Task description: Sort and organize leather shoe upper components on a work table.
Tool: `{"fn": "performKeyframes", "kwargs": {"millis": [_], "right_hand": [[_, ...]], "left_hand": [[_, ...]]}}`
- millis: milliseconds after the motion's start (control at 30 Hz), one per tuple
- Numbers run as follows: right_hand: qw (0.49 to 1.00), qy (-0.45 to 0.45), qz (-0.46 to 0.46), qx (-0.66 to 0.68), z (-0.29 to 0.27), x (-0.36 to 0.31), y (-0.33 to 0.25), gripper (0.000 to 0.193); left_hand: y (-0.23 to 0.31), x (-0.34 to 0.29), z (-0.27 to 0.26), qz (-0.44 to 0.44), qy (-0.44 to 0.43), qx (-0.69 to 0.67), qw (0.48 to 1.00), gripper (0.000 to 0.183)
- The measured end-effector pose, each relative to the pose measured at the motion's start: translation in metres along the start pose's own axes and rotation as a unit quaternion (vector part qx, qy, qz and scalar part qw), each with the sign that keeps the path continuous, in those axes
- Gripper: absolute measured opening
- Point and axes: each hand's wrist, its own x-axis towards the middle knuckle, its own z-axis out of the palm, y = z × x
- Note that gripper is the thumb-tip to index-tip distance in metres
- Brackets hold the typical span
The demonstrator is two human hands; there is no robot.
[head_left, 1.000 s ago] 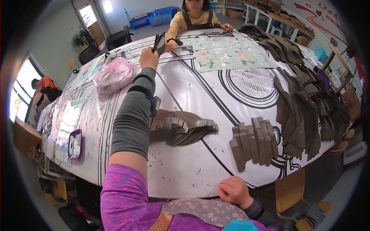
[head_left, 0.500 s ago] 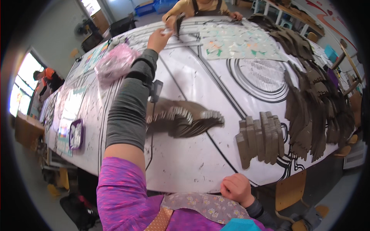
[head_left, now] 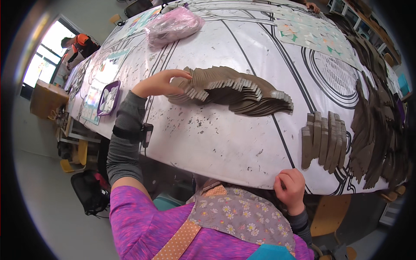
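A long fanned stack of thin, flat, brown-grey pieces (head_left: 242,84) lies across the middle of the table, with shiny whitish patches along its edges. My left hand (head_left: 160,83) is at the stack's left end, thumb and forefinger apart, the fingertips touching the outermost pieces. No piece is lifted between them. At the table's near edge my right hand (head_left: 291,188) is curled into a loose fist, and nothing shows in it. Beyond this hand, to the right, lies a smaller group of narrow brown-grey strips (head_left: 323,141), side by side.
Overlapping rows of brown-grey pieces (head_left: 372,134) cover the table's right side. A pink plastic bag (head_left: 173,27) lies at the far left, a purple tray (head_left: 102,106) of white bits nearer. A patterned sheet (head_left: 312,32) is at the back. Another person (head_left: 82,45) stands far left.
My left hand has come back from the far side, near another person's hand, to the left end of the fanned stack. My right hand remains in a fist near the edge. The view has shifted.
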Motion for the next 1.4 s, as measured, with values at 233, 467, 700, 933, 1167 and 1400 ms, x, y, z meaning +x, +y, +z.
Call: {"fn": "performKeyframes", "kwargs": {"millis": [233, 467, 700, 933, 1167, 1400], "right_hand": [[0.999, 0.027, 0.01, -0.019, 0.003, -0.004, -0.001, 0.01], [0.999, 0.038, 0.017, -0.034, 0.006, -0.004, 0.0, 0.01], [0.998, 0.036, 0.021, -0.043, 0.005, -0.002, -0.002, 0.009], [0.998, 0.029, 0.035, -0.035, 0.007, -0.004, -0.001, 0.01], [0.998, 0.027, 0.037, -0.047, 0.006, -0.004, -0.001, 0.01], [0.998, 0.036, 0.036, -0.037, 0.006, 0.0, -0.002, 0.01]], "left_hand": [[-0.012, -0.008, 0.043, 0.007, 0.08, 0.183, 0.98, 0.086], [-0.03, -0.018, 0.076, 0.014, 0.203, 0.12, 0.972, 0.076], [-0.029, -0.024, 0.07, -0.045, 0.222, 0.216, 0.95, 0.06], [-0.036, -0.029, 0.073, -0.141, 0.38, 0.324, 0.855, 0.048], [-0.028, -0.016, 0.096, -0.107, 0.269, 0.389, 0.875, 0.059], [-0.016, -0.028, 0.052, -0.101, 0.174, 0.241, 0.949, 0.065]]}}
